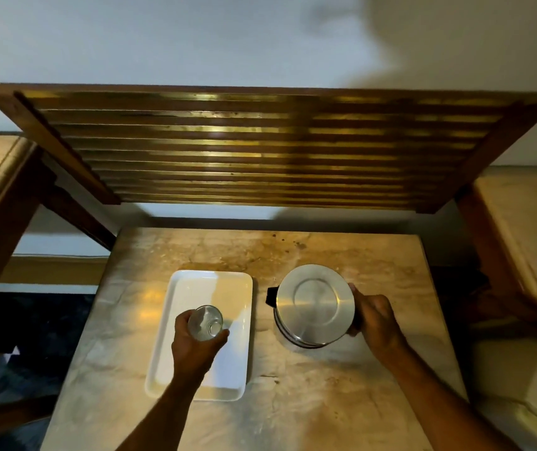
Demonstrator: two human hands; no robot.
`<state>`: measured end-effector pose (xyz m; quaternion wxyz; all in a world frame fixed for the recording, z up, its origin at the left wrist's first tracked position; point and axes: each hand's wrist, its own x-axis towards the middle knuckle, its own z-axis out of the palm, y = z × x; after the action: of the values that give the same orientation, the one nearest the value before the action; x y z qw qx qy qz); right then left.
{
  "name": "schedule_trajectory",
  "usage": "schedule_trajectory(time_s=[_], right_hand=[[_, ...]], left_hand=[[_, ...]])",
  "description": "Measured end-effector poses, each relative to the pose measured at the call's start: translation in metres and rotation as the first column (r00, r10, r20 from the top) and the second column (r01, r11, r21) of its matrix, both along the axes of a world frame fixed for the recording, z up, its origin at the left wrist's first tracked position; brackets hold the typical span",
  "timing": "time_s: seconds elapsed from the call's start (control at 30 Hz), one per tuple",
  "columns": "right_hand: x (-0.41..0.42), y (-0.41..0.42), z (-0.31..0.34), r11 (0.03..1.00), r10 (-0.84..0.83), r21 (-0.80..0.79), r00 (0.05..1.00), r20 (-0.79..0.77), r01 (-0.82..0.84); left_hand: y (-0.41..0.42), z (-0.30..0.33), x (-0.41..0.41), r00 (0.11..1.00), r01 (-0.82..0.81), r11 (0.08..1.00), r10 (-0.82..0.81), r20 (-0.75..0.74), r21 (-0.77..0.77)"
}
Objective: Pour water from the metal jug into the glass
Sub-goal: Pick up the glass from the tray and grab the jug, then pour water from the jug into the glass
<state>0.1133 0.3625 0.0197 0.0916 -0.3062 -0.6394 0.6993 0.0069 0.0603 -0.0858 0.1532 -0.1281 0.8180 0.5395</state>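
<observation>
Left hand (195, 345): wrapped round the small clear drinking glass (205, 322), over the white rectangular tray (176, 369).
Right hand (374, 317): closed on the handle side of the lidded steel jug (314, 305), standing on the marble desk (293, 402) beyond its fingers.
Advice: keep glass upright; lift jug, tip slowly.
</observation>
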Motion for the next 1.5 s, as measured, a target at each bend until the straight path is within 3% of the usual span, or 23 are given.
schedule_trajectory(time_s=[0.17,0.3,0.5,0.57,0.73,0.83,0.93,1.17,1.3,1.5], right_hand=[[0.006,-0.023,-0.009,0.992,0.102,-0.074,0.994,0.037,-0.099],[-0.008,-0.041,0.009,0.983,-0.095,-0.152,0.992,0.08,0.106],[-0.006,-0.05,0.077,0.971,-0.153,-0.172,0.985,0.082,0.165],[0.007,-0.048,0.105,0.968,-0.118,-0.217,0.992,0.052,0.127],[0.012,-0.044,0.225,0.961,0.031,-0.263,0.979,-0.204,-0.085],[0.005,-0.047,0.316,0.977,0.079,-0.168,0.953,-0.293,-0.133],[-0.005,-0.056,0.403,0.999,0.034,0.028,0.933,-0.359,-0.026],[-0.029,-0.072,0.552,0.94,0.105,0.337,0.896,-0.431,0.052],[-0.039,-0.08,0.611,0.879,0.161,0.475,0.915,-0.369,0.037],[-0.053,-0.084,0.66,0.748,0.29,0.654,0.942,-0.168,-0.114]], left_hand=[[0.007,0.005,0.003,0.999,0.034,0.999,-0.034,-0.035,0.011],[0.004,0.047,0.003,0.998,0.055,0.998,-0.056,-0.037,-0.023],[-0.004,0.15,-0.017,0.988,0.072,0.997,-0.07,-0.136,0.008],[-0.004,0.187,-0.02,0.978,0.118,0.993,-0.112,-0.175,0.028],[0.001,0.299,-0.028,0.939,0.243,0.968,-0.218,-0.265,0.066],[0.01,0.367,-0.026,0.902,0.326,0.94,-0.28,-0.328,0.096],[0.019,0.43,-0.023,0.858,0.34,0.936,-0.268,-0.438,0.093],[0.023,0.549,-0.033,0.748,0.43,0.897,-0.291,-0.597,0.102],[0.01,0.593,-0.032,0.704,0.447,0.892,-0.307,-0.641,0.064],[-0.001,0.613,-0.032,0.674,0.444,0.895,-0.311,-0.67,0.03]])
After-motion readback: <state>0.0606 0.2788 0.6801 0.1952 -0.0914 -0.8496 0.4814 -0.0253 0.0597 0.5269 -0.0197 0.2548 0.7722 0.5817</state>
